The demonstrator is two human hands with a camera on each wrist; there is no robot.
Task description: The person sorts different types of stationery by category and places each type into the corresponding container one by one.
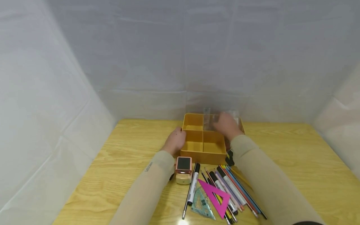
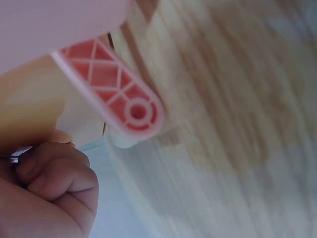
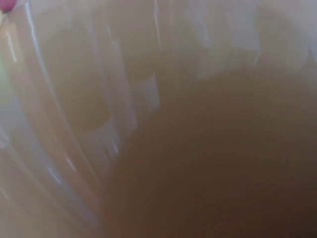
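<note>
Pale wood table, white sheeting behind.

Nearest: two set squares, one bundle of pens, one sharpener. Beyond: one yellow tray, left hand curled against its side, right hand gripping clear ruler over far compartments.

Both arms reach forward in beige sleeves. The left hand has its fingers curled into a loose fist — the right hand stretches farther, knuckles up, its grip hidden.
</note>
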